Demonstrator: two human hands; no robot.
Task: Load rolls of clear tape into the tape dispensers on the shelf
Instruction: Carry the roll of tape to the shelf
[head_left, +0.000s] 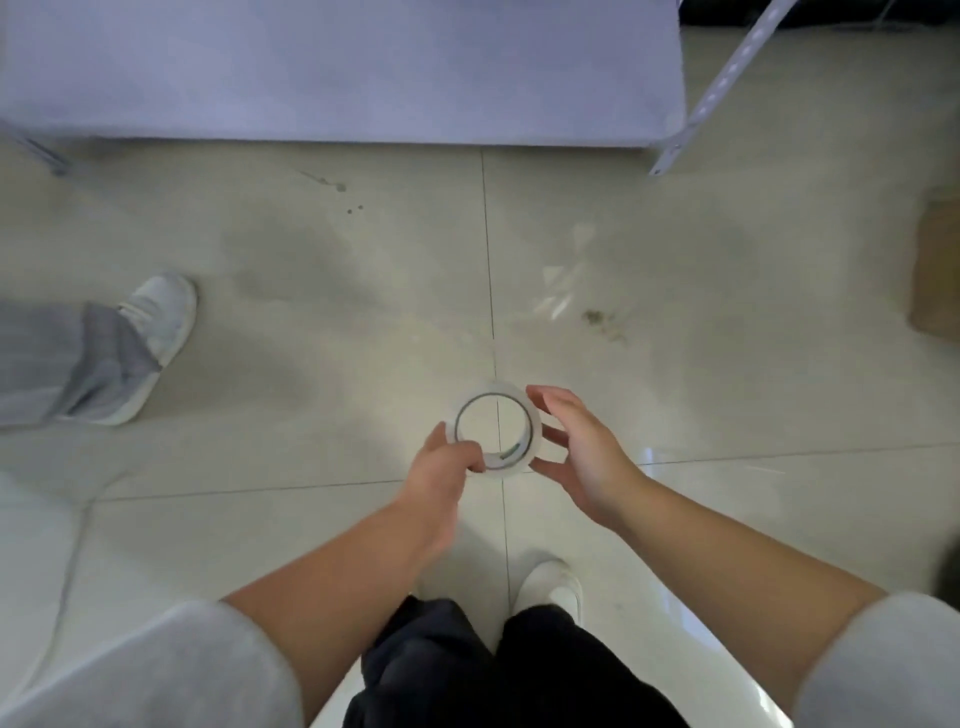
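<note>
A roll of clear tape (522, 402) with a pale core is held in the air over the tiled floor, its hole facing up at me. My left hand (441, 478) grips its lower left rim, with fingers curled into the core. My right hand (576, 452) is spread just to the right of the roll, its fingers straight; whether they touch the roll's side is unclear. No tape dispenser is in view. The white shelf board (337, 73) fills the top of the view.
A perforated metal shelf upright (722, 88) slants at the top right. Another person's grey trouser leg and white shoe (150, 338) stand at the left. A brown cardboard box (937, 270) sits at the right edge. My own shoe (550, 584) is below.
</note>
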